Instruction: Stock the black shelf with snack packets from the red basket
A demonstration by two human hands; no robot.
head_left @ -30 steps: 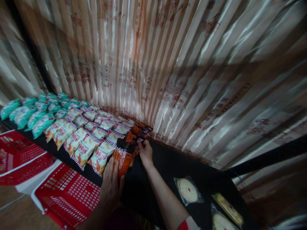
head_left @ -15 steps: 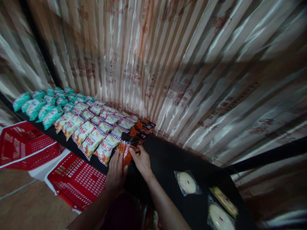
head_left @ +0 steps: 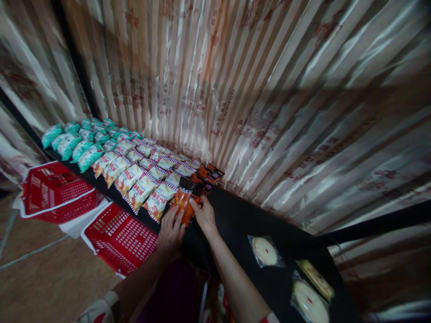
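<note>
An orange snack bag with a black top (head_left: 183, 200) lies at the near edge of the black table, at the right end of the rows. Against its lower left edge are the bent fingers of my left hand (head_left: 170, 231). My right hand (head_left: 204, 215) grips its right side, the thumb on top of the packet. More orange and black bags (head_left: 206, 172) lie just behind it. White snack bags with striped edges (head_left: 159, 197) sit directly to its left. The undersides of my fingers are hidden.
Teal packets (head_left: 89, 154) fill the table's far left. Two red baskets (head_left: 59, 188) stand on the floor along the front. Round flat cakes in clear wrap (head_left: 265, 251) and a long yellowish packet (head_left: 316, 278) lie right on the black table (head_left: 232, 220). A pleated curtain (head_left: 256, 112) hangs behind.
The view has shifted, so the scene sits a little further right. Both hands stay at the orange bag; my left hand's fingers have shifted slightly toward its near end.
</note>
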